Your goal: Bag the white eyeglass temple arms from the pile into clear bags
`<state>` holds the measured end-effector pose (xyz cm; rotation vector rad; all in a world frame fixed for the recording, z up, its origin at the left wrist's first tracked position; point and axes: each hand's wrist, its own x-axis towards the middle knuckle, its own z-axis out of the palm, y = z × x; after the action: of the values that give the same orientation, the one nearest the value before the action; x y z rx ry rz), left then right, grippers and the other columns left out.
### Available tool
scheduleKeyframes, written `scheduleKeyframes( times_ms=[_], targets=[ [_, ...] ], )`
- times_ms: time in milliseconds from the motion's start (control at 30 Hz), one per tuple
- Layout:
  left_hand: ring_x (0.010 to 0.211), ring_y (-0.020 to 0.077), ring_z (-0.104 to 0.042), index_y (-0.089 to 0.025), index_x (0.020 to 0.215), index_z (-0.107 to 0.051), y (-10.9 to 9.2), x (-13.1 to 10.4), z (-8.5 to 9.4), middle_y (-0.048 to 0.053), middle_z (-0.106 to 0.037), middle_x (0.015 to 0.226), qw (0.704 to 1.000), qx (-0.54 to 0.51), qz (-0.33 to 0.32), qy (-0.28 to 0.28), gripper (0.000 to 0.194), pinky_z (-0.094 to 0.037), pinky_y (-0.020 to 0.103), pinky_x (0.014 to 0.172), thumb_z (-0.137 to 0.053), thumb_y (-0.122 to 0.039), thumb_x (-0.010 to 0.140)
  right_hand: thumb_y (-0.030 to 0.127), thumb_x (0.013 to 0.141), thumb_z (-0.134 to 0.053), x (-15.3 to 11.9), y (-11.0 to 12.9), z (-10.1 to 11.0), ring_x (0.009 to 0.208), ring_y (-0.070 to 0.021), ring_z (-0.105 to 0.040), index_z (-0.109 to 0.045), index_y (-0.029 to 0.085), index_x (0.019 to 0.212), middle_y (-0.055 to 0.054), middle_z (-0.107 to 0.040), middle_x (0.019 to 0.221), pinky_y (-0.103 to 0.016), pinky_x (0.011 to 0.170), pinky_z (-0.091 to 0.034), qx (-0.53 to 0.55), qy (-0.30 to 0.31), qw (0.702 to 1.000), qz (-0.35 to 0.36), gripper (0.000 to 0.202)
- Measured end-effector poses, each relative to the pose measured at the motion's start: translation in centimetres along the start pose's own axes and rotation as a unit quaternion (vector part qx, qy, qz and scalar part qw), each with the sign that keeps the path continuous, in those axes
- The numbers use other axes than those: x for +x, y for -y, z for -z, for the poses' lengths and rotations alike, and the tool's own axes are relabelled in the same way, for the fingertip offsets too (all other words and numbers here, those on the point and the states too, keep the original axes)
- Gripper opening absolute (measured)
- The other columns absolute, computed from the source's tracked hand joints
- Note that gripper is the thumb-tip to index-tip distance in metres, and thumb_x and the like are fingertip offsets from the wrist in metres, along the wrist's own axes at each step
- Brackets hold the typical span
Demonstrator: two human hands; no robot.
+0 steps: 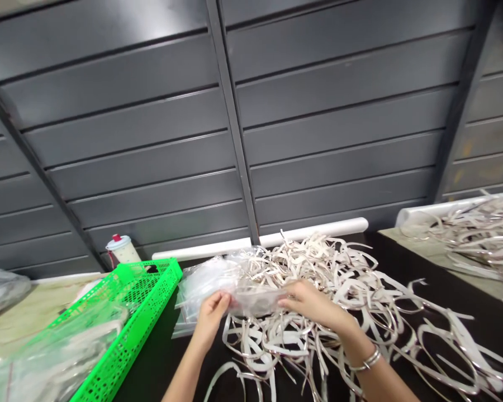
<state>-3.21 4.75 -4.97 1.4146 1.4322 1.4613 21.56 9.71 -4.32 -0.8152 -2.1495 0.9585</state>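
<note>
Plastic bag (257, 301), see-through and pretty small, is up over the near-middle part of the black table (151, 363), stretched between two bare hands. The left hand (213, 312) has its thumb and fingers pinched shut on one end, and the right hand (304, 301) has its fingers nearly closed, gripping the other end, with a silvery bracelet (366, 360) on that wrist. Right behind and under the bag there's a big messy heap of pale curly strips (318, 273), spilling toward the table's near and right edges. More clear bags (205, 282) lie flat just beside the heap, on the left hand's side. A white roll (318, 231) runs along the far edge. Over the left edge sits a bright green basket (140, 318) with filled clear bags (79, 346) in it, and behind that a pale bottle (124, 250) with a red top; its markings are too small to read.
</note>
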Motion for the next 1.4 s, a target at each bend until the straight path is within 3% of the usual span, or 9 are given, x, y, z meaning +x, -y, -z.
scheduleKeyframes(
  times_ms=[167, 400, 533, 700, 800, 933, 1167, 1333, 1400],
  targets=[
    [0.039, 0.0133, -0.048, -0.019, 0.055, -0.051, 2.3, -2.9, -0.2, -0.002, -0.054, 0.042, 0.998, 0.01, 0.057, 0.002, 0.049, -0.037, 0.024, 0.043, -0.061, -0.064, 0.07, 0.012, 0.075, -0.06, 0.2, -0.6, 0.0, 0.043, -0.0063, -0.04, -0.067, 0.016, 0.056, 0.007, -0.049, 0.046, -0.018, 0.045, -0.029, -0.003, 0.144, 0.989, -0.014, 0.02],
    [0.051, 0.0143, -0.055, -0.019, 0.061, -0.052, 1.9, -2.6, -1.2, -0.002, -0.056, 0.052, 0.999, -0.002, 0.037, -0.039, 0.043, -0.045, 0.025, 0.055, -0.061, -0.059, 0.073, 0.007, 0.073, -0.057, 0.4, -1.2, 0.4, 0.04, -0.005, -0.036, -0.064, 0.016, 0.052, 0.008, -0.046, 0.043, -0.018, 0.042, -0.023, 0.006, 0.19, 0.981, -0.033, 0.024],
    [0.05, 0.0146, -0.054, -0.021, 0.062, -0.045, 1.6, -2.9, -1.8, -0.003, -0.052, 0.054, 0.998, 0.0, 0.01, -0.069, 0.041, -0.047, 0.027, 0.056, -0.046, -0.055, 0.085, 0.013, 0.079, -0.056, 0.0, -1.4, 1.5, 0.042, -0.006, -0.035, -0.061, 0.015, 0.054, 0.006, -0.048, 0.047, -0.02, 0.044, -0.025, 0.005, 0.153, 0.988, -0.037, 0.026],
    [0.054, 0.0157, -0.054, -0.018, 0.058, -0.057, 0.3, -4.0, -2.4, 0.001, -0.059, 0.054, 0.996, 0.071, -0.045, -0.003, 0.041, -0.043, 0.026, 0.057, -0.05, -0.047, 0.086, 0.035, 0.093, -0.045, 0.0, 0.5, 1.2, 0.06, -0.0126, -0.051, -0.065, 0.016, 0.077, -0.001, -0.06, 0.07, -0.025, 0.056, -0.039, 0.018, -0.025, 0.999, -0.04, 0.032],
    [0.054, 0.0145, -0.052, -0.017, 0.06, -0.059, -0.4, -4.2, -2.8, 0.001, -0.059, 0.055, 0.989, 0.12, -0.088, 0.024, 0.04, -0.039, 0.025, 0.056, -0.049, -0.044, 0.087, 0.036, 0.091, -0.051, 0.1, 2.5, -0.6, 0.074, -0.0156, -0.059, -0.068, 0.018, 0.092, -0.004, -0.068, 0.087, -0.028, 0.067, -0.045, 0.052, 0.006, 0.999, 0.007, 0.025],
    [0.047, 0.0115, -0.041, -0.017, 0.053, -0.055, -0.7, -4.2, -3.0, -0.002, -0.048, 0.049, 0.979, 0.163, -0.122, 0.029, 0.042, -0.03, 0.024, 0.049, -0.05, -0.042, 0.087, 0.025, 0.089, -0.054, 0.2, 3.8, -2.2, 0.063, -0.0123, -0.055, -0.07, 0.017, 0.078, 0.001, -0.064, 0.067, -0.024, 0.063, -0.041, 0.012, 0.022, 0.998, 0.062, 0.021],
    [0.058, 0.0169, -0.056, -0.017, 0.059, -0.061, -0.9, -3.7, -2.0, 0.002, -0.061, 0.058, 0.992, 0.09, -0.077, -0.051, 0.04, -0.043, 0.026, 0.06, -0.05, -0.043, 0.087, 0.023, 0.088, -0.053, -0.2, 0.7, 1.3, 0.05, -0.0081, -0.046, -0.067, 0.015, 0.072, 0.002, -0.058, 0.061, -0.02, 0.048, -0.033, 0.012, 0.072, 0.997, -0.002, 0.023],
    [0.055, 0.0159, -0.056, -0.016, 0.059, -0.062, -0.5, -3.0, -2.2, 0.002, -0.061, 0.056, 0.996, -0.009, -0.044, -0.078, 0.038, -0.045, 0.025, 0.057, -0.06, -0.047, 0.081, 0.026, 0.086, -0.055, 0.0, -0.7, 2.6, 0.055, -0.0092, -0.048, -0.066, 0.016, 0.068, 0.001, -0.059, 0.063, -0.022, 0.051, -0.036, 0.042, 0.018, 0.999, -0.011, 0.023],
    [0.054, 0.0147, -0.055, -0.016, 0.058, -0.06, -0.8, -2.7, -2.6, 0.001, -0.059, 0.055, 0.994, -0.036, -0.046, -0.089, 0.04, -0.046, 0.025, 0.056, -0.06, -0.05, 0.08, 0.031, 0.085, -0.058, 0.4, -1.0, 2.1, 0.061, -0.0104, -0.053, -0.067, 0.016, 0.081, -0.001, -0.062, 0.073, -0.022, 0.055, -0.041, 0.112, 0.001, 0.994, -0.009, 0.018]
  ],
)
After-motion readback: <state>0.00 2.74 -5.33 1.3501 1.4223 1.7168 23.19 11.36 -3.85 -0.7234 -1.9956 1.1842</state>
